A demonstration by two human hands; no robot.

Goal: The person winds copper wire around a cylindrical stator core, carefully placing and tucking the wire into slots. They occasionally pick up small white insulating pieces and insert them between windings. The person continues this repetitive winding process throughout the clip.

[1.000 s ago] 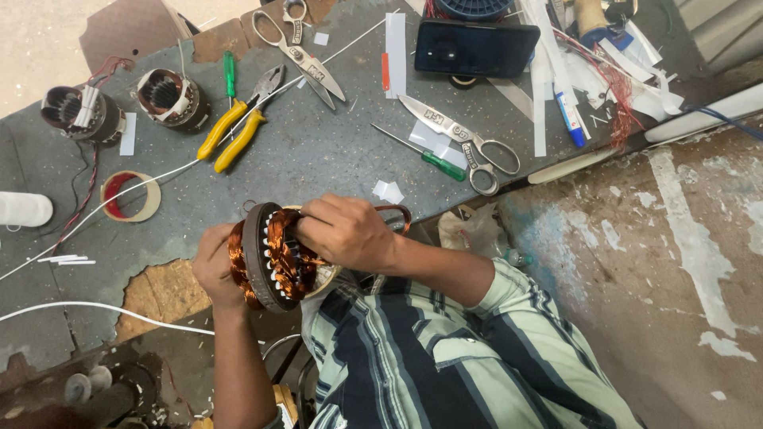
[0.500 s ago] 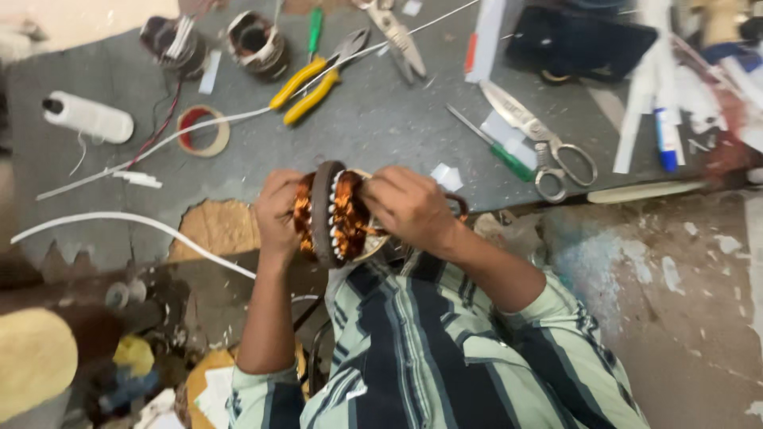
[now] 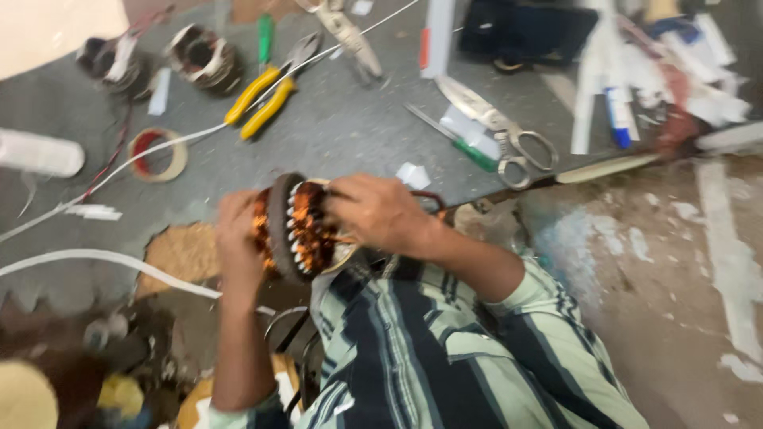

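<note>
I hold a round motor stator with copper windings and a dark iron ring, on edge at the near rim of the workbench. My left hand grips its left side. My right hand covers its right side, fingers pressed on the windings. The picture is blurred, so fine detail of the coils is lost.
On the grey bench lie yellow-handled pliers, scissors, a green screwdriver, a tape roll, two other wound stators, a white bottle and white cable. Cluttered paper strips lie at the far right.
The view has swung and blurred; the stator and both hands now sit nearer the picture's middle. My grip on the stator looks unchanged.
</note>
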